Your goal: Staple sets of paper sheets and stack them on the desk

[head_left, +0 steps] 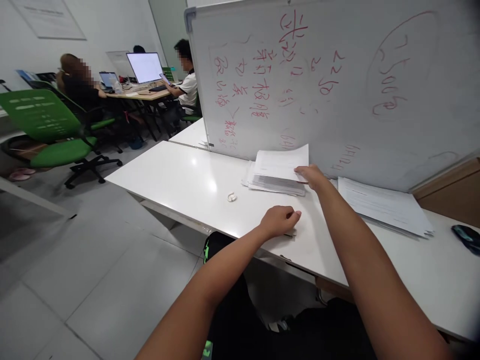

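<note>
My right hand (310, 176) pinches the edge of some white paper sheets (281, 161), which are lifted at a slant over a paper stack (275, 188) beside the whiteboard. Curled fingers close my left hand (279, 221), resting low over the white table (180, 172) near its front edge. A thin, small item (291, 233) shows just beneath that hand; its kind is hidden, and I cannot tell whether the hand grips it. Left of the stack lies a small white ring-shaped object (231, 197).
Another paper pile (382, 205) lies to the right, with a dark mouse-like object (467, 237) beyond it. A whiteboard (255, 90) with red writing stands along the table's back. Green chairs (62, 150) and two seated people at a desk (140, 95) are at far left.
</note>
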### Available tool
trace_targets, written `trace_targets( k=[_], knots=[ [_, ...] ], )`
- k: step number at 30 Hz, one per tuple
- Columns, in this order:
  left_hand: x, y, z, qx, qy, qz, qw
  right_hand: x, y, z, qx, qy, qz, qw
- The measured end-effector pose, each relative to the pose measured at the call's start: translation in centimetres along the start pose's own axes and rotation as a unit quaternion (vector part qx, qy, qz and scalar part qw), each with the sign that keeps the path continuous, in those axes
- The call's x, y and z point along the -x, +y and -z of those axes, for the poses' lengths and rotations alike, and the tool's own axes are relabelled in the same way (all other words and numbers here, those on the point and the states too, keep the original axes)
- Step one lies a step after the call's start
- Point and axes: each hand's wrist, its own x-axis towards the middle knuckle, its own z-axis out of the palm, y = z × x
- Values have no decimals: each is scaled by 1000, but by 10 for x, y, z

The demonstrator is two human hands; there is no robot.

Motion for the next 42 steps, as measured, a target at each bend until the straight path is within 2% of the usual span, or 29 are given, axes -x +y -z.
trace_targets(
  k=[3, 5, 7, 9, 11, 14, 17, 21, 25, 34, 38, 42],
  knots=[
    [-1, -2, -1, 5, -17, 20, 1000, -12, 6, -2, 50, -6, -10, 999],
    [-1, -3, -1, 6, -25, 28, 999, -14, 13, 5, 128, 20, 45, 990],
    [-1, -2, 1, 7, -37, 33, 999, -8, 22, 18, 217, 60, 133, 965],
    [-1, 0, 3, 11, -50, 34, 998, 4, 35, 36, 286, 79, 198, 934],
    [-2, 3, 4, 12, -56, 33, 998, 21, 53, 59, 345, 82, 224, 908],
    [-3, 5, 4, 8, -54, 31, 998, 44, 89, 100, 424, 89, 209, 877],
    [-3, 6, 3, 5, -50, 30, 998, 61, 131, 140, 457, 113, 176, 864],
    [-3, 7, 2, 1, -49, 33, 998, 73, 172, 174, 484, 103, 204, 845],
    [-2, 8, 2, 5, -52, 39, 998, 80, 187, 178, 470, 136, 240, 839],
    [-3, 13, 2, -9, -65, 39, 997, 86, 183, 177, 413, 206, 315, 829],
    [-4, 13, 1, -15, -64, 37, 997, 91, 181, 178, 407, 224, 300, 833],
    [-4, 12, 1, -13, -62, 35, 997, 94, 181, 178, 419, 247, 249, 838]
  ],
)
